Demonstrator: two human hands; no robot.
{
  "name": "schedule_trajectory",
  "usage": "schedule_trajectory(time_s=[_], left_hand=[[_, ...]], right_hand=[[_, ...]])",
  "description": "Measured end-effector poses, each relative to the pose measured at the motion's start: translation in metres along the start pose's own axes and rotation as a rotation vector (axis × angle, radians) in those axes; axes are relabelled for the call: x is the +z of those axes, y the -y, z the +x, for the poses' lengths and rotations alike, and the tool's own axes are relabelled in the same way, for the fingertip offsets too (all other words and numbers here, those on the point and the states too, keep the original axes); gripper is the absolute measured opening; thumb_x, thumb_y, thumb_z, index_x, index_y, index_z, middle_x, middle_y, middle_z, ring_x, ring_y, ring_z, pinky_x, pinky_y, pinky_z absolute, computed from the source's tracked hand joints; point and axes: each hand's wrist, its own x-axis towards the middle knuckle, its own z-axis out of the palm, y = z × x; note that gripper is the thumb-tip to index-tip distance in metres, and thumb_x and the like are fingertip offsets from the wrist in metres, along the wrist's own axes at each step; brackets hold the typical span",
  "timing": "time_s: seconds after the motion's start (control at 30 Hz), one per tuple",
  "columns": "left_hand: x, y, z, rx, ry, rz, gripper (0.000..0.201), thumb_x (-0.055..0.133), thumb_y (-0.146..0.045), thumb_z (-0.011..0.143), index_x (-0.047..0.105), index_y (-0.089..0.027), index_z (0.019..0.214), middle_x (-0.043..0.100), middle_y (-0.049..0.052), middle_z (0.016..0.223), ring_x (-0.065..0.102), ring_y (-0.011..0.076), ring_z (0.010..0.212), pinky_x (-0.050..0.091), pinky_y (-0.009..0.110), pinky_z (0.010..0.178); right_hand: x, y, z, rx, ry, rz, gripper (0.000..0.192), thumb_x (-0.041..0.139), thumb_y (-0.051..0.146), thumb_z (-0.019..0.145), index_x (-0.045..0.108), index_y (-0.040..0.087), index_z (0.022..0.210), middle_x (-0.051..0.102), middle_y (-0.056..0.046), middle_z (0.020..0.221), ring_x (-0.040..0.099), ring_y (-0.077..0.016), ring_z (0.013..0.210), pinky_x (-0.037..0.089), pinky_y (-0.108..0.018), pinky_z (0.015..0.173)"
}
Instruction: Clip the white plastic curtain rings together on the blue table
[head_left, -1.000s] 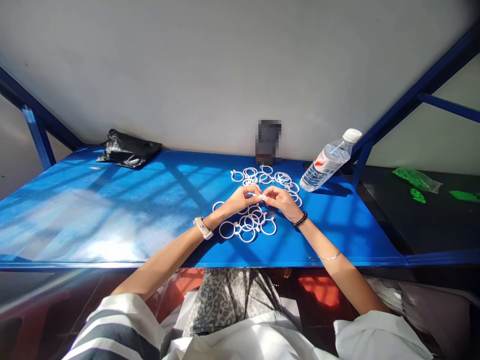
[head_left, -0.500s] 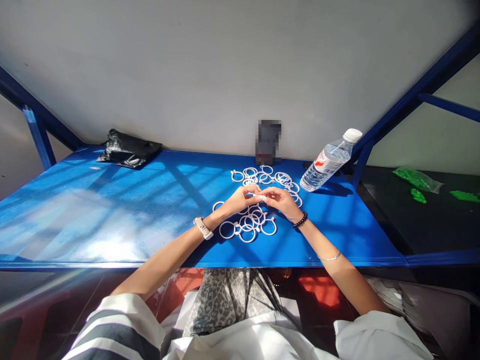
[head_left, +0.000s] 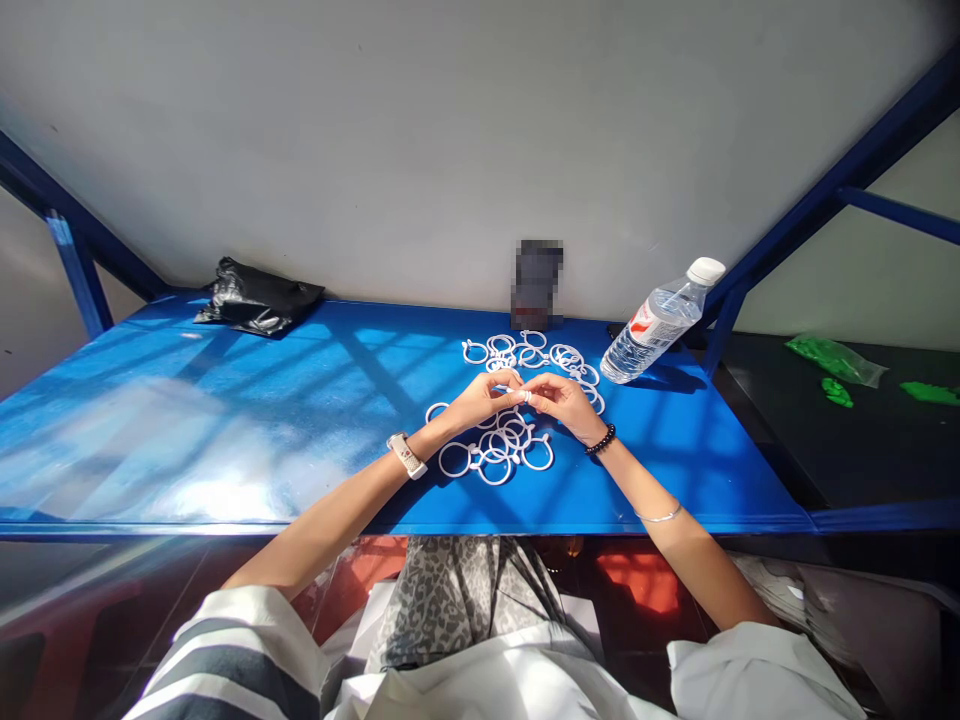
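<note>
My left hand [head_left: 480, 399] and my right hand [head_left: 562, 401] meet over the middle of the blue table [head_left: 225, 420], both pinching one small white plastic ring [head_left: 523, 395] between the fingertips. Just below the hands lies a near pile of white rings [head_left: 499, 447], some overlapping. A second spread of white rings [head_left: 532, 354] lies beyond the hands, toward the wall. My left wrist carries a watch, my right a dark bead bracelet.
A clear water bottle [head_left: 658, 320] with a white cap lies tilted at the table's back right. A black plastic bag [head_left: 256, 301] sits at the back left. A dark upright object [head_left: 537, 284] leans against the wall. Green bags [head_left: 832, 356] lie on the black surface to the right.
</note>
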Motion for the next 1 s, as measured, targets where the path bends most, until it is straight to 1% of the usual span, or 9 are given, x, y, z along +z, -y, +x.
schedule_trajectory(time_s=[0.3,0.5,0.67,0.73,0.87,1.0], left_hand=[[-0.001,0.002,0.0,-0.015,-0.002,0.014,0.047,0.07,-0.059,0.069,0.06,-0.013,0.067,0.055,0.003,0.079,0.05,0.0135,0.075,0.039,0.026,0.067],[-0.002,0.003,0.001,-0.02,0.02,0.003,0.045,0.07,-0.057,0.07,0.06,-0.013,0.067,0.055,0.002,0.076,0.05,0.0125,0.073,0.038,0.026,0.067],[0.001,0.001,0.0,-0.033,0.029,-0.008,0.048,0.066,-0.06,0.073,0.061,-0.013,0.07,0.058,0.003,0.076,0.051,0.0129,0.073,0.039,0.026,0.068],[0.002,0.001,0.0,-0.047,0.038,-0.018,0.05,0.064,-0.062,0.074,0.061,-0.012,0.072,0.06,0.004,0.077,0.053,0.0133,0.073,0.04,0.026,0.067],[0.004,0.002,0.0,-0.073,0.04,-0.05,0.052,0.063,-0.065,0.074,0.059,-0.013,0.073,0.062,0.005,0.076,0.056,0.0146,0.074,0.041,0.026,0.067],[0.005,0.0,0.0,-0.07,0.028,-0.088,0.049,0.066,-0.062,0.074,0.057,-0.013,0.078,0.064,0.005,0.077,0.059,0.0154,0.075,0.043,0.027,0.067]], right_hand=[[0.002,0.001,0.0,0.006,-0.021,-0.003,0.025,0.072,0.045,0.076,0.066,0.022,0.085,0.067,-0.002,0.084,0.059,-0.0127,0.064,0.051,-0.028,0.059],[0.003,0.004,0.0,-0.007,-0.027,0.001,0.025,0.071,0.045,0.076,0.065,0.022,0.084,0.065,-0.002,0.084,0.057,-0.0122,0.063,0.049,-0.026,0.054],[0.005,0.01,-0.002,0.035,-0.023,0.062,0.028,0.071,0.047,0.076,0.062,0.022,0.085,0.061,-0.001,0.082,0.057,-0.0127,0.063,0.045,-0.024,0.048],[0.006,0.011,-0.002,0.06,-0.025,0.1,0.029,0.071,0.047,0.076,0.059,0.022,0.086,0.06,0.0,0.079,0.055,-0.0111,0.059,0.042,-0.022,0.044],[0.008,0.01,-0.003,0.096,-0.021,0.142,0.033,0.07,0.048,0.076,0.055,0.022,0.087,0.057,0.004,0.072,0.046,-0.005,0.045,0.036,-0.02,0.038],[0.009,0.011,-0.003,0.092,-0.038,0.173,0.033,0.069,0.049,0.078,0.053,0.022,0.087,0.056,0.005,0.07,0.046,-0.0046,0.043,0.037,-0.019,0.039]])
